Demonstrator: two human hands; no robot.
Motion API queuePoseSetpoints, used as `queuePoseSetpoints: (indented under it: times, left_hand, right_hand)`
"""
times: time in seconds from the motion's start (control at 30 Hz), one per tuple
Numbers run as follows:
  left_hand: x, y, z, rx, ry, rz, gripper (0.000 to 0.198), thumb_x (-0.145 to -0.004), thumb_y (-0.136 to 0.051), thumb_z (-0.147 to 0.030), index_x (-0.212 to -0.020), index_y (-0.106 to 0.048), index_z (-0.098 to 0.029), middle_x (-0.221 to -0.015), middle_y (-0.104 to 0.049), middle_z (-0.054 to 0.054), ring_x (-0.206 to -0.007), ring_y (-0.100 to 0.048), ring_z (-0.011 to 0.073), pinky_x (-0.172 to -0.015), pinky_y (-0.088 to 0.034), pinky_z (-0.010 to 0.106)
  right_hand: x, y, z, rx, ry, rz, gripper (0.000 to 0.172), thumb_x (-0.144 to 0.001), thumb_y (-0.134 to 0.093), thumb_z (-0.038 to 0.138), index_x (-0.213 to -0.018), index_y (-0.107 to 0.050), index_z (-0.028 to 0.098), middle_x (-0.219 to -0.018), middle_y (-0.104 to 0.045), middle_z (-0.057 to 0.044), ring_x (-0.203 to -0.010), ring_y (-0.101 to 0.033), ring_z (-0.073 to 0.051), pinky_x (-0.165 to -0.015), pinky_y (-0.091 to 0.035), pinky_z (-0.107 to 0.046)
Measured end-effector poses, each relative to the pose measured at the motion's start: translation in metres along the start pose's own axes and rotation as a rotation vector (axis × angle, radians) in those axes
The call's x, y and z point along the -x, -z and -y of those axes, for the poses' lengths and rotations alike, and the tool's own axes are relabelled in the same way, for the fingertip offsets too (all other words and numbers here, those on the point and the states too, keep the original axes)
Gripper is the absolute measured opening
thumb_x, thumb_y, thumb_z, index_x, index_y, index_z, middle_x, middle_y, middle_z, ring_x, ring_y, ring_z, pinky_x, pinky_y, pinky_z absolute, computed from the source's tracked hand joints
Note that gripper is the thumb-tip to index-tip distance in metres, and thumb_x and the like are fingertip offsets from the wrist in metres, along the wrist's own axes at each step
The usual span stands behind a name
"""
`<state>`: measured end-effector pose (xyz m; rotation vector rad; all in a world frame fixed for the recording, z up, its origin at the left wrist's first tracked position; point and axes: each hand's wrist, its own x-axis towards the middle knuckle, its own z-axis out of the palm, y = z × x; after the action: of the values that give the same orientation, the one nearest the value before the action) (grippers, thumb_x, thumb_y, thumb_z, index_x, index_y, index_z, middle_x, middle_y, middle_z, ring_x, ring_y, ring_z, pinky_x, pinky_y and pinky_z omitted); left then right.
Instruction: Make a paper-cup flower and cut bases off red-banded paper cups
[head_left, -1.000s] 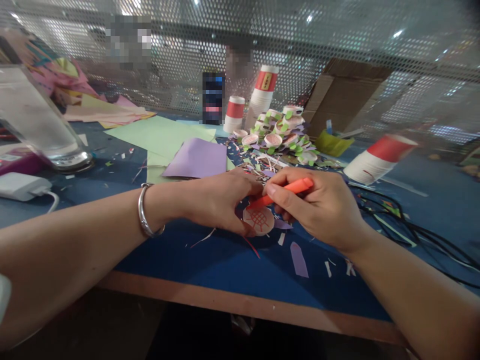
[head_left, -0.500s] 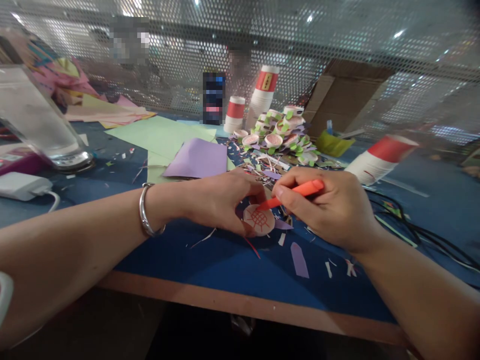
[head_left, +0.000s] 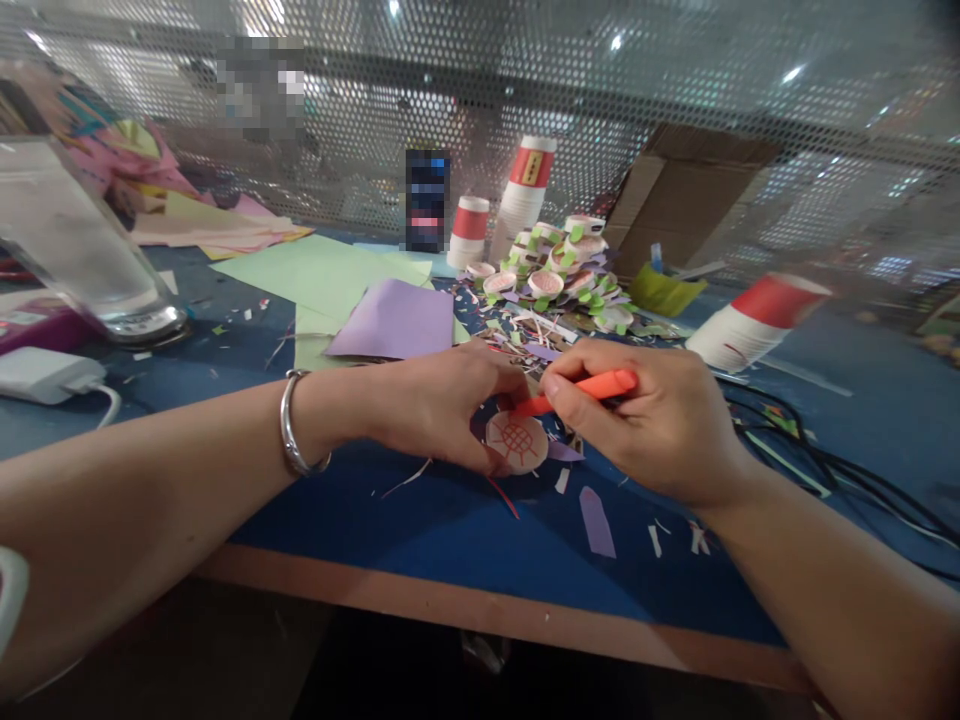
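Note:
My left hand (head_left: 435, 400), with a silver bangle on its wrist, is closed on a small round cup bottom (head_left: 516, 442) that carries a red grid drawing; it holds the disc down on the blue table (head_left: 420, 520). My right hand (head_left: 652, 420) grips an orange marker (head_left: 585, 388), and the marker's tip touches the top of the disc. The two hands almost meet above the disc. Paper scraps, among them a purple strip (head_left: 598, 520), lie around them.
Behind the hands are a purple sheet (head_left: 394, 318), green sheets (head_left: 322, 270), a heap of cut cup bottoms (head_left: 559, 275), upright red-and-white cups (head_left: 525, 190), a tipped cup (head_left: 754, 318) and a cardboard box (head_left: 690, 190). A clear jar (head_left: 75, 250) and white charger (head_left: 41, 372) sit left; black cables (head_left: 832, 465) right.
My right hand has shifted a little with the marker, its tip staying on the disc's upper part. My left hand keeps the same hold on the disc.

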<state>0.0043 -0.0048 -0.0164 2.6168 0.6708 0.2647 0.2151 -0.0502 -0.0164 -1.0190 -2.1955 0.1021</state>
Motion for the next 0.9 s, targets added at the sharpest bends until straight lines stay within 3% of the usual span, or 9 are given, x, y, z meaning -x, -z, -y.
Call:
queuePoseSetpoints:
  times: [0.2, 0.33, 0.5, 0.9]
  left_hand:
    - [0.0006, -0.0025, -0.0032, 0.099, 0.110, -0.020, 0.046, -0.070, -0.081, -0.031, -0.109, -0.060, -0.018, -0.105, -0.066, 0.005, -0.092, -0.061, 0.0204, -0.079, -0.047, 0.030]
    - [0.0003, -0.0044, -0.0010, 0.155, 0.112, -0.012, 0.058, -0.069, -0.082, -0.031, -0.119, -0.057, -0.017, -0.108, -0.066, 0.005, -0.092, -0.061, 0.0199, -0.074, -0.047, 0.028]
    - [-0.0005, -0.0037, -0.0009, 0.143, 0.083, -0.012, 0.045, -0.069, -0.081, -0.027, -0.108, -0.060, -0.017, -0.102, -0.066, 0.003, -0.087, -0.059, 0.0177, -0.072, -0.046, 0.028]
    - [-0.0002, -0.0023, -0.0034, 0.136, 0.102, -0.008, 0.043, -0.068, -0.080, -0.030, -0.104, -0.060, -0.017, -0.095, -0.064, 0.003, -0.078, -0.056, 0.0162, -0.066, -0.044, 0.027]
  right_hand:
    - [0.0013, 0.0031, 0.0016, 0.020, 0.008, -0.017, 0.019, -0.087, -0.062, 0.016, -0.069, -0.062, 0.022, -0.061, -0.064, 0.005, -0.051, -0.053, -0.010, -0.052, -0.040, -0.025]
    - [0.0006, 0.0045, 0.0035, 0.014, 0.017, -0.010, 0.019, -0.086, -0.061, 0.014, -0.068, -0.061, 0.022, -0.059, -0.062, 0.006, -0.050, -0.051, -0.009, -0.050, -0.038, -0.024]
    - [0.0002, 0.0048, 0.0049, -0.014, 0.011, 0.022, 0.022, -0.087, -0.060, 0.015, -0.065, -0.059, 0.022, -0.058, -0.061, 0.005, -0.049, -0.049, -0.009, -0.048, -0.038, -0.024]
    - [0.0008, 0.0051, 0.0040, 0.089, 0.046, 0.022, 0.021, -0.086, -0.059, 0.014, -0.068, -0.056, 0.025, -0.057, -0.061, 0.004, -0.049, -0.050, -0.012, -0.050, -0.039, -0.028]
